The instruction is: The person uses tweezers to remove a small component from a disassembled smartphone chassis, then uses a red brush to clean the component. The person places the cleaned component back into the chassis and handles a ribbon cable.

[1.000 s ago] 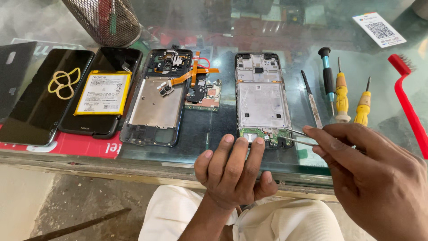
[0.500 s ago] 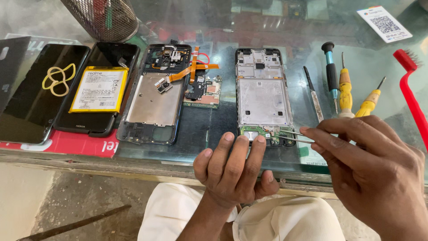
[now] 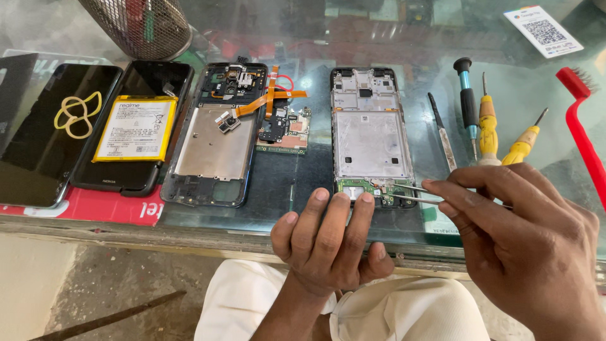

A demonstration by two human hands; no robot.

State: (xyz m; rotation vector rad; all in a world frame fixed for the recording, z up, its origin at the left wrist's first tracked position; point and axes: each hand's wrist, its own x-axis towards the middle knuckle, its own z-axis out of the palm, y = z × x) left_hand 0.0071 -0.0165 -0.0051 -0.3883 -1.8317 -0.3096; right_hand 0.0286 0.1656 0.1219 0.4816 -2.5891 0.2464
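Note:
An opened phone frame (image 3: 372, 136) lies on the glass counter (image 3: 284, 202), its silver mid-plate bare and a small green board at its near end. My left hand (image 3: 331, 243) rests fingers-down on the counter edge, fingertips touching the frame's bottom. My right hand (image 3: 524, 233) pinches metal tweezers (image 3: 410, 192) whose tips meet the green board at the frame's lower right corner.
A second opened phone (image 3: 214, 142) with orange flex cables and a loose circuit board (image 3: 284, 129) lies left. Further left sit a phone with a yellow-edged battery (image 3: 136, 129) and a black phone (image 3: 44, 136) under rubber bands. Right: screwdrivers (image 3: 486, 123), a red brush (image 3: 584, 136). A mesh basket (image 3: 139, 25) stands behind.
The view has shifted slightly. My right hand with the tweezers has edged a little lower at the frame's bottom corner; my left hand stays put.

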